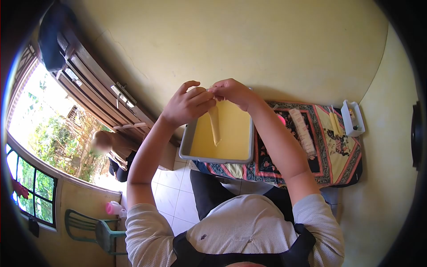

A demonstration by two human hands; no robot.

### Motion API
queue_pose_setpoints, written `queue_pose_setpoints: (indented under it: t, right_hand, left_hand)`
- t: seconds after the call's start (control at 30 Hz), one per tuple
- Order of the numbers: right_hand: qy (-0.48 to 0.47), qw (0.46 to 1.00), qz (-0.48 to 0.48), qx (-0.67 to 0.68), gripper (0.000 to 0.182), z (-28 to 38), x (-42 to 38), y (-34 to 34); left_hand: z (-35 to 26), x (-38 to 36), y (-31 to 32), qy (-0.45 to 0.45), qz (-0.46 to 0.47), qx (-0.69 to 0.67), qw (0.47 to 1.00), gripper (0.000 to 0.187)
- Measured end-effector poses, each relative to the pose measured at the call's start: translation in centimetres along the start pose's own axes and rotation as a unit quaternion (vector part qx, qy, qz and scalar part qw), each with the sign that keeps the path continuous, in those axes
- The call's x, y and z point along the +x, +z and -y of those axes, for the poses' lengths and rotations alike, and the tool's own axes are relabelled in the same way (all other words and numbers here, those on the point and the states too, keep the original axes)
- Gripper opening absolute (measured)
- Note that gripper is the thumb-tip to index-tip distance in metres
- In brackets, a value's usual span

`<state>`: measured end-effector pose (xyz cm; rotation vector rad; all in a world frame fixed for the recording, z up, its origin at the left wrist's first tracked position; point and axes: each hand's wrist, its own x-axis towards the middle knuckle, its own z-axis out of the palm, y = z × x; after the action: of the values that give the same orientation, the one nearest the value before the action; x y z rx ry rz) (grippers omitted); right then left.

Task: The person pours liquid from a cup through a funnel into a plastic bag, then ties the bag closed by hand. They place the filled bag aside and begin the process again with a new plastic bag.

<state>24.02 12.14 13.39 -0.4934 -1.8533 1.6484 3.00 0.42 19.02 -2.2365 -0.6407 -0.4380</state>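
Both my hands are raised together over a grey tub (186,141) whose inside looks yellow. Between them hangs a narrow, tapering, see-through bag (215,124) with pale yellow contents, its lower tip pointing down into the tub. My left hand (189,103) is closed at the bag's upper end, thumb and fingers bent. My right hand (232,92) pinches at the same top end, close against the left fingertips. The exact grip is partly hidden by the fingers.
The tub stands on a patterned cloth (324,171) to my front. On the cloth lie a long whitish pack (302,131), a pink item (281,119), pale sticks (334,121) and a white basket (352,119). Left are an open door (102,84), a person (118,149) and a green chair (103,235).
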Motion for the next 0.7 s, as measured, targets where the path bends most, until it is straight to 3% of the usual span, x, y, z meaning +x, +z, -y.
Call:
queue_pose_setpoints:
  t: [0.33,0.43,0.53,0.63,0.7]
  right_hand:
    - [0.108,0.971,-0.114,0.178,0.029,-6.5,-0.9,2.0]
    - [0.117,0.971,-0.136,0.160,0.033,-7.9,-1.3,2.3]
    - [0.115,0.982,-0.135,0.060,0.043,-9.1,-1.6,1.7]
    - [0.123,0.977,-0.163,-0.061,0.037,-9.8,-1.3,0.4]
    - [-0.027,0.968,-0.189,-0.163,0.027,-9.2,-2.2,0.8]
  left_hand:
    - [-2.3,-1.8,2.9,-0.157,0.007,-0.101,0.982,0.031]
    - [-2.7,-2.1,4.0,-0.173,0.011,-0.149,0.974,0.030]
    - [-2.9,-2.3,4.6,-0.189,0.023,-0.187,0.964,0.026]
    - [-2.9,-2.6,5.1,-0.208,0.029,-0.207,0.955,0.022]
    - [-3.0,-2.8,5.4,-0.217,0.009,-0.220,0.951,0.021]
